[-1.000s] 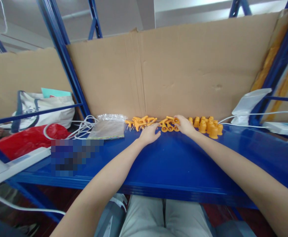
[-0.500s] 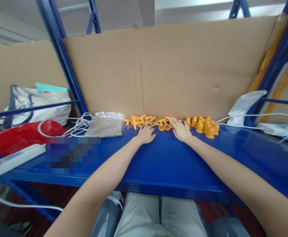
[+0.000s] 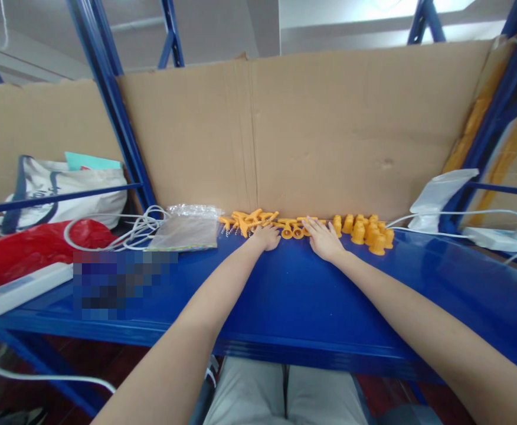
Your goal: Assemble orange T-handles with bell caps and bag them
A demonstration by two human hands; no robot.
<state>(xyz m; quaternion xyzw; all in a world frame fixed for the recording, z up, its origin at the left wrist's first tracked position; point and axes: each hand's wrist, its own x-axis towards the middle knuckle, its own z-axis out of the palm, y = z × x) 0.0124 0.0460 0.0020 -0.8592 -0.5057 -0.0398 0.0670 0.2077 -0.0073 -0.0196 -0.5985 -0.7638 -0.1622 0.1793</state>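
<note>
Orange T-handled corkscrews (image 3: 245,223) with silvery spirals lie in a pile along the cardboard at the back of the blue table. At the right end of this pile is my left hand (image 3: 267,237), its fingers reaching forward and partly bent, with no held thing visible. Several orange pieces with round rings (image 3: 287,232) lie in a row between my two hands. My right hand (image 3: 326,241) rests over the right end of that row, fingers spread and touching the pieces. Just right of it stand orange bell-shaped caps (image 3: 358,233) in a group.
A clear plastic bag (image 3: 185,230) and coiled white cables (image 3: 146,227) lie left of the corkscrews. Farther left are a red bag (image 3: 41,245), a canvas bag (image 3: 77,192) and a white power strip (image 3: 28,289). A cardboard sheet (image 3: 329,130) walls the back. White cables run at right.
My left hand has turned and drawn its fingers in, close to the ring pieces. Those pieces lie in a more even row. My right hand stays spread over the row's right end.
</note>
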